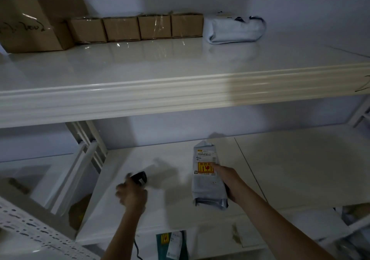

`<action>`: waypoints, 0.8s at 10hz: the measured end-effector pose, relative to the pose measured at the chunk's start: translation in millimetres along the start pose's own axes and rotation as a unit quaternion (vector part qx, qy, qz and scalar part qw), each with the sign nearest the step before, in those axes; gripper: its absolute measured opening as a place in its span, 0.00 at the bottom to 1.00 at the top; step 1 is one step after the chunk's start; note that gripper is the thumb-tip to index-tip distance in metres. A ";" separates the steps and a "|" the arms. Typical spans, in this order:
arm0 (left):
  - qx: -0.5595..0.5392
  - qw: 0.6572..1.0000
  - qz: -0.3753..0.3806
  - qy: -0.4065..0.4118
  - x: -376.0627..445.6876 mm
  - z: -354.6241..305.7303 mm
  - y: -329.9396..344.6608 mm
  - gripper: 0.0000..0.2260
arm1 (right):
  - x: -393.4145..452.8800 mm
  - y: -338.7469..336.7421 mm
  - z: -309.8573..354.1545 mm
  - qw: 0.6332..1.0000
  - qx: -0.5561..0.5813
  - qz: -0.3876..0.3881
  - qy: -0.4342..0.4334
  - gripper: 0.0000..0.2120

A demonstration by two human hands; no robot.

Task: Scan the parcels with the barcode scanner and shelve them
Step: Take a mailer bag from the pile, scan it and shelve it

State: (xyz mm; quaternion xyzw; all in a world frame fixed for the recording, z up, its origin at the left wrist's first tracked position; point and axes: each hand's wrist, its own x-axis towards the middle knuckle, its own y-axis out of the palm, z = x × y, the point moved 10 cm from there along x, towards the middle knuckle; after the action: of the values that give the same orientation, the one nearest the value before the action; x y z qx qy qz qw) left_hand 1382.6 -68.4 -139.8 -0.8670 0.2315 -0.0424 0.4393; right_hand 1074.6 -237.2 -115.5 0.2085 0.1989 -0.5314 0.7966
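Observation:
My left hand grips a black corded barcode scanner, blurred by motion, over the left part of the lower white shelf. My right hand holds a grey plastic mailer parcel upright above that shelf, thumb pressed on its orange sticker. A white barcode label sits near the parcel's top. The scanner is to the left of the parcel and apart from it.
The upper shelf carries a large cardboard box, several small cardboard boxes and a white soft parcel along the back wall. Shelf uprights stand at left. More parcels lie below the lower shelf.

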 end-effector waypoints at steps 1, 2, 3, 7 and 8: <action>0.012 0.934 0.196 0.298 -71.1 -105.4 37.8 0.37 | -1.9 -10.0 12.3 1.000 -0.021 0.007 0.010 0.16; -0.030 0.872 0.254 0.418 -142.6 -170.4 44.7 0.37 | -5.4 -20.5 30.7 0.999 -0.033 0.019 0.013 0.14; -0.082 0.855 0.163 0.485 -170.7 -206.8 23.5 0.34 | -10.1 -28.7 43.3 0.997 -0.058 0.041 0.027 0.12; -0.048 0.869 0.072 0.488 -227.8 -253.4 -40.3 0.18 | -144.2 -79.9 115.8 0.950 -0.239 0.040 -0.197 0.18; -0.042 0.859 0.085 0.504 -258.6 -262.8 -49.8 0.18 | -200.6 -66.4 120.4 0.861 -0.416 0.099 -0.277 0.33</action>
State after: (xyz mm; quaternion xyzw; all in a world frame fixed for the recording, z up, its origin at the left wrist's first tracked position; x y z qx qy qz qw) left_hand 1098.0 -124.7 93.2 -0.7218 0.4952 -0.4261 0.2283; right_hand 952.8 -172.6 84.9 -0.2790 0.1511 -0.3537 0.8799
